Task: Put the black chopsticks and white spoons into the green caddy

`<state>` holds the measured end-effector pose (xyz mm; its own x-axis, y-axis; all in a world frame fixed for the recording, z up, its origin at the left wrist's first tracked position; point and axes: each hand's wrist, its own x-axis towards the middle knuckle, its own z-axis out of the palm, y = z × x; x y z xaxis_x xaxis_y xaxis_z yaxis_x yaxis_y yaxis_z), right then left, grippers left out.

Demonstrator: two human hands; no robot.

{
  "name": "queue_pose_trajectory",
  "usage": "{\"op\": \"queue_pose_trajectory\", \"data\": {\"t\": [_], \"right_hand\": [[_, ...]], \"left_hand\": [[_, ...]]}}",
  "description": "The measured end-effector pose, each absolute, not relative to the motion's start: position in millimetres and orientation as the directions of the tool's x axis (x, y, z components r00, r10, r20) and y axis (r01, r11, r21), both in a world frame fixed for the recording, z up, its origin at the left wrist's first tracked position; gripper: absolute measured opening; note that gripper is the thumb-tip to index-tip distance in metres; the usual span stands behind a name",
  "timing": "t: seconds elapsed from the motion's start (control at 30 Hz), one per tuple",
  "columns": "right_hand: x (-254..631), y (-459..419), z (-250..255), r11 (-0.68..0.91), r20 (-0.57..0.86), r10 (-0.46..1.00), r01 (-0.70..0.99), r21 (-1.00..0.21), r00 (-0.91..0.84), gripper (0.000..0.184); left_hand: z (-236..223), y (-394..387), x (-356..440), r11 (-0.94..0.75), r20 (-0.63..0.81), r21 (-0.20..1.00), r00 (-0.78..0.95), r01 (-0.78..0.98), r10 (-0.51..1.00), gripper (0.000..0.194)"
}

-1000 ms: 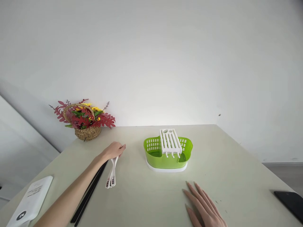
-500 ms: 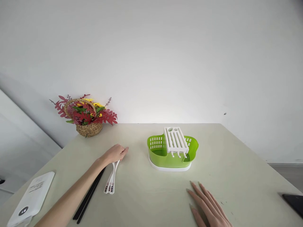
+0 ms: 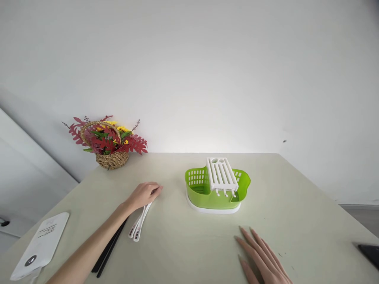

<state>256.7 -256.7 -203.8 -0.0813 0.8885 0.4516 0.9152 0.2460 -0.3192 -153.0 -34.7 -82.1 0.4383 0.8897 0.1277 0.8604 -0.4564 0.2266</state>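
Observation:
My left hand (image 3: 147,194) is closed over the upper ends of white spoons (image 3: 140,224), low over the left middle of the table. Their printed handles stick out toward me, while their bowls are hidden under my fingers. Black chopsticks (image 3: 110,249) lie beside them, partly covered by my left forearm. Flat on the table at the front right rests my right hand (image 3: 265,258), fingers spread and holding nothing. Beyond it, in the middle, stands a green basket (image 3: 207,200) on a white base, with a white slotted rack (image 3: 222,173) with hooks across its top.
A wicker basket (image 3: 112,160) of red and yellow flowers stands at the back left against the wall. At the left edge lies a white flat device (image 3: 44,244) with a round dark mark. A black object (image 3: 370,254) sits at the right edge.
The spoons have shifted under my left hand: their handles tilt more, and two handle ends show where three did before. My left hand has moved only slightly. My right hand stays in place.

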Motion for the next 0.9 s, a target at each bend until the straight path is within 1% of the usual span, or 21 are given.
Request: {"op": "queue_pose_trajectory", "data": {"t": [0.17, 0.27, 0.33, 0.37, 0.43, 0.47, 0.5, 0.57, 0.67, 0.73, 0.8, 0.9], "right_hand": [[258.1, -256.8, -206.4, 0.244, 0.448, 0.889, 0.926, -0.288, -0.094, 0.057], [258.4, -256.6, -207.0, 0.253, 0.463, 0.88, 0.928, -0.274, -0.103, 0.056], [258.1, -256.5, -206.5, 0.257, 0.473, 0.875, 0.926, -0.276, -0.101, 0.055], [257.8, -256.6, -206.0, 0.255, 0.476, 0.874, 0.925, -0.282, -0.096, 0.054], [257.1, -256.9, -204.4, 0.252, 0.476, 0.875, 0.92, -0.299, -0.084, 0.053], [256.7, -257.1, -203.4, 0.251, 0.475, 0.876, 0.918, -0.307, -0.08, 0.052], [256.5, -257.4, -202.4, 0.25, 0.474, 0.877, 0.917, -0.312, -0.078, 0.052], [256.2, -257.8, -200.5, 0.25, 0.469, 0.88, 0.917, -0.312, -0.08, 0.053], [256.1, -258.0, -198.7, 0.251, 0.464, 0.882, 0.919, -0.305, -0.087, 0.054], [256.0, -257.9, -198.6, 0.257, 0.47, 0.878, 0.917, -0.306, -0.089, 0.054], [255.7, -257.5, -199.4, 0.259, 0.48, 0.873, 0.914, -0.314, -0.082, 0.053], [255.3, -257.0, -201.1, 0.252, 0.483, 0.873, 0.914, -0.319, -0.072, 0.052]], "left_hand": [[-83.3, -39.2, -155.5, -0.497, 0.2, 0.229, 0.459, 0.837, 0.866, 0.03], [-80.8, -42.8, -155.4, -0.5, 0.196, 0.212, 0.465, 0.839, 0.863, 0.026], [-76.8, -44.3, -153.9, -0.485, 0.191, 0.174, 0.454, 0.857, 0.87, 0.027], [-73.8, -44.4, -152.6, -0.464, 0.211, 0.146, 0.431, 0.874, 0.877, 0.03], [-64.9, -42.9, -148.1, -0.378, 0.308, 0.112, 0.329, 0.919, 0.893, 0.037], [-58.8, -41.7, -144.7, -0.328, 0.367, 0.129, 0.263, 0.936, 0.892, 0.041], [-51.5, -40.5, -140.4, -0.292, 0.416, 0.172, 0.199, 0.941, 0.887, 0.045], [-33.8, -38.8, -129.0, -0.281, 0.476, 0.312, 0.107, 0.907, 0.873, 0.052], [-4.8, -41.4, -103.7, -0.342, 0.539, 0.508, 0.018, 0.791, 0.842, 0.051], [11.8, -47.9, -80.9, -0.405, 0.593, 0.556, -0.005, 0.726, 0.805, 0.045], [23.8, -58.7, -53.2, -0.501, 0.658, 0.522, 0.048, 0.69, 0.751, 0.035], [32.1, -82.8, -4.6, -0.664, 0.731, 0.379, 0.231, 0.645, 0.642, 0.023]]}}
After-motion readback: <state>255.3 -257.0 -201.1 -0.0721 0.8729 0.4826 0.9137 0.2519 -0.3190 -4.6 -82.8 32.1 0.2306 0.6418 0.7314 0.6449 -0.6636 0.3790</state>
